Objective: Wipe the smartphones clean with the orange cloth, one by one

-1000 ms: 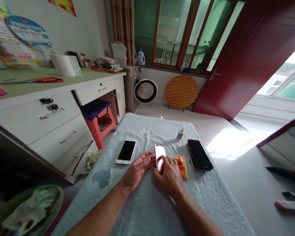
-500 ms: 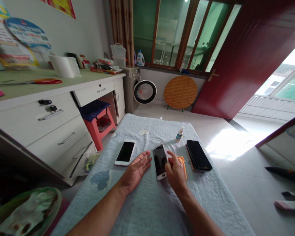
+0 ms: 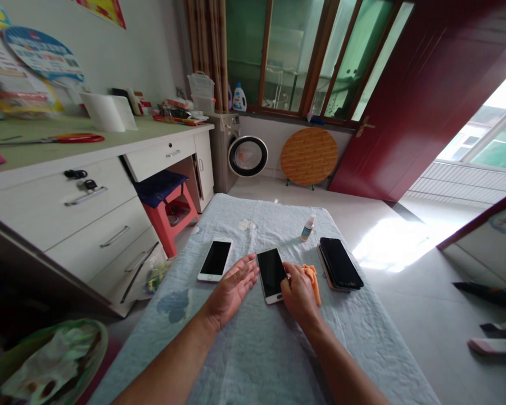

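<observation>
A white-framed smartphone with a dark screen lies face up on the blue cloth, between my hands. My right hand has its fingers curled at the phone's right edge, gripping it there. On the other side, my left hand is open, palm turned inward, its fingertips close to the phone's left edge. Just beyond my right hand, an orange cloth lies crumpled, partly hidden by the hand. Another white smartphone rests face up to the left of my left hand.
A small spray bottle stands toward the far right of the blue cloth. Black phones are stacked near its right edge. At left are a white desk, a red stool and a waste bin.
The phone between my hands has shifted slightly left and turned its screen flatter upward. My right hand's fingers have curled closer at its edge. My left hand stays nearly still.
</observation>
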### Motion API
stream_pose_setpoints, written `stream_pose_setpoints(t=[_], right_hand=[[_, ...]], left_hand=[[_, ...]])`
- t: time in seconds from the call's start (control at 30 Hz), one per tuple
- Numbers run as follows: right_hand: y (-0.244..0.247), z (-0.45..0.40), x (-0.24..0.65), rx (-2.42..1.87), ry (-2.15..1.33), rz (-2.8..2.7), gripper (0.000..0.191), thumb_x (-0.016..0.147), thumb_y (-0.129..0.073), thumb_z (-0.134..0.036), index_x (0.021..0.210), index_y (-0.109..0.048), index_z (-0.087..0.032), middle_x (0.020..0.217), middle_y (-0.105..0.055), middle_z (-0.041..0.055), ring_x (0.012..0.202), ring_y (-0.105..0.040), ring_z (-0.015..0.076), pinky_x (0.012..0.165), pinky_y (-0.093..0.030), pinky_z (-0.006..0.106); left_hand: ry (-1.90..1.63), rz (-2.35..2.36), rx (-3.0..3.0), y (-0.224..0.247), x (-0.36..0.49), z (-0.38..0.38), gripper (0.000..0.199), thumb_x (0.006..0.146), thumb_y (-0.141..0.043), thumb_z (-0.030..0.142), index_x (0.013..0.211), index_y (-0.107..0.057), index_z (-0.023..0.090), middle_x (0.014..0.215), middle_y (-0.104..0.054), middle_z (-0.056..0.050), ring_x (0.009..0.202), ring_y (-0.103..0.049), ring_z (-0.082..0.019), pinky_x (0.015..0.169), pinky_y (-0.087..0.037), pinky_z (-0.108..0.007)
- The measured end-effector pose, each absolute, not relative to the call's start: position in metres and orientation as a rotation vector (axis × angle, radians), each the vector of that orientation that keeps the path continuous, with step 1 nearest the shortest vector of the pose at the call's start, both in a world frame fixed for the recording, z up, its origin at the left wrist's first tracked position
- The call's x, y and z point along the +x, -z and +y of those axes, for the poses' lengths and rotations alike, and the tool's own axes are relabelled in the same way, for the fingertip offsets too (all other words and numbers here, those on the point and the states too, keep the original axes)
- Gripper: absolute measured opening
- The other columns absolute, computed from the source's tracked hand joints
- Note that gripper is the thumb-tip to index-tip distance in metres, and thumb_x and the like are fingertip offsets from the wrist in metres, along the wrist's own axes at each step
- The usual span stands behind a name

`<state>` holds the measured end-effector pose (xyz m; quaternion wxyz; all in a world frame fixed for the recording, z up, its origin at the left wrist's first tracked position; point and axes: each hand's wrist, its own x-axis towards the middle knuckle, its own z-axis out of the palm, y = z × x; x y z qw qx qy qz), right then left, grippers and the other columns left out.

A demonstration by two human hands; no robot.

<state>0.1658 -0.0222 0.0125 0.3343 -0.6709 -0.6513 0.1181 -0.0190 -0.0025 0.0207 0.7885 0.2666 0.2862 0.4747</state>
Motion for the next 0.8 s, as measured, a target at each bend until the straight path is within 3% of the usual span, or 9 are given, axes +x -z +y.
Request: stream_pose_setpoints(t=[0.2, 0.4, 0.6, 0.8], right_hand=[[-0.008, -0.023, 0.162, -1.831, -0.226, -1.789, 0.038, 0.078, -0.045, -0.014, 0.113, -0.062, -0.013, 0.097, -0.064, 0.0093, 0.095, -0.056, 0.0213, 0.087, -0.041, 0.03], [-0.015, -0.026, 0.156, -1.928, -0.078, -1.866, 0.029, 0.083, -0.052, -0.028, 0.108, -0.063, -0.019, 0.097, -0.062, 0.0094, 0.097, -0.054, 0.0248, 0.086, -0.039, 0.034], [-0.017, -0.027, 0.143, -2.001, 0.023, -1.908, 0.062, 0.077, -0.06, -0.054, 0.126, -0.051, -0.018, 0.098, -0.06, 0.0115, 0.095, -0.052, 0.0292, 0.084, -0.037, 0.039], [-0.012, -0.024, 0.141, -1.981, -0.006, -1.923, 0.068, 0.076, -0.062, -0.042, 0.135, -0.042, -0.015, 0.104, -0.058, 0.0133, 0.098, -0.051, 0.0291, 0.086, -0.036, 0.039]], left_hand=[[-1.002, 0.606, 0.558, -0.024, -0.02, -0.003, 0.057, 0.072, -0.077, 0.038, 0.123, -0.056, 0.02, 0.138, -0.047, -0.014, 0.134, -0.039, -0.03, 0.113, -0.024, -0.042], [-0.994, 0.605, 0.548, -0.025, -0.02, -0.003, 0.061, 0.071, -0.078, 0.038, 0.124, -0.054, 0.019, 0.137, -0.047, -0.016, 0.132, -0.04, -0.031, 0.112, -0.026, -0.042], [-0.991, 0.595, 0.555, -0.022, -0.02, -0.002, 0.063, 0.072, -0.077, 0.038, 0.126, -0.053, 0.018, 0.134, -0.05, -0.016, 0.13, -0.043, -0.029, 0.112, -0.027, -0.039], [-0.987, 0.578, 0.57, -0.019, -0.018, -0.001, 0.056, 0.074, -0.074, 0.037, 0.124, -0.054, 0.021, 0.129, -0.054, -0.012, 0.126, -0.048, -0.027, 0.111, -0.029, -0.04]])
